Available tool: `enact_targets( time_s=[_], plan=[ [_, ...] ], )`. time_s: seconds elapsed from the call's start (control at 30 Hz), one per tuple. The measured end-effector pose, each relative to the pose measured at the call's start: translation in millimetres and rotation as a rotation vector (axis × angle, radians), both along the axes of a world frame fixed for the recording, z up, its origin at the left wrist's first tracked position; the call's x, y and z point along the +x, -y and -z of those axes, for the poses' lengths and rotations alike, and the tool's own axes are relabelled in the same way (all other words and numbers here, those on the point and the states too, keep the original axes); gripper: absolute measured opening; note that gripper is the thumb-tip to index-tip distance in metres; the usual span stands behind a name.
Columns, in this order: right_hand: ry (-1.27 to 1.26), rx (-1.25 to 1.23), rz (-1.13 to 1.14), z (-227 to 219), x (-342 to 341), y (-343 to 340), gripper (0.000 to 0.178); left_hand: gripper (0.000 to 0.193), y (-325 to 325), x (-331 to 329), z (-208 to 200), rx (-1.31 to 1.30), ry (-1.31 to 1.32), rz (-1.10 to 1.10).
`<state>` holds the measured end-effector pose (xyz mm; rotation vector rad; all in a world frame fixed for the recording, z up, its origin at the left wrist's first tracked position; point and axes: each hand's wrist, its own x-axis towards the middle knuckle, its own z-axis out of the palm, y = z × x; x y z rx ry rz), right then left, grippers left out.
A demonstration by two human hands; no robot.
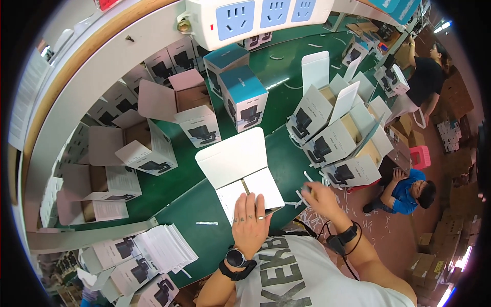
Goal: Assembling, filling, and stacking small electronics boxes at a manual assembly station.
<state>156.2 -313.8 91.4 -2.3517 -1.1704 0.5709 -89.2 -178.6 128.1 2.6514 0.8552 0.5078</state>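
A white carton stands before me at the table's near edge, its large lid flap raised at the back. My left hand lies on the carton's smaller inner flaps, fingers stretched out flat and holding them down. A narrow gap shows between these flaps; the contents are hidden. To the right of the carton, my right hand is over the table edge, clear of the carton. Its fingers are curled together and slightly blurred; what they hold, if anything, I cannot make out. A white paper strip lies just beyond its fingertips.
Open printed cartons stand at left and right. Two closed blue-topped boxes are behind. A stack of white leaflets lies front left. A power strip hangs above. One person sits at right; another stands farther back.
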Motion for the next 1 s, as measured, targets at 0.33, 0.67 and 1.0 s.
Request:
enact_targets(
  time_s=[0.33, 0.67, 1.0],
  plan=[
    [0.183, 0.698, -0.572, -56.3, -94.9, -170.3, 0.012, 0.049, 11.0, -10.4, -3.9, 0.108, -0.179, 0.058],
    [0.142, 0.727, -0.753, -70.6, -119.3, -181.0, 0.016, 0.046, 12.7, -27.2, 0.8, 0.082, -0.077, 0.059],
    [-0.021, 0.572, -0.574, -80.5, -118.1, -165.9, 0.024, 0.047, 7.6, -36.6, 1.3, 0.124, -0.129, 0.060]
  ],
)
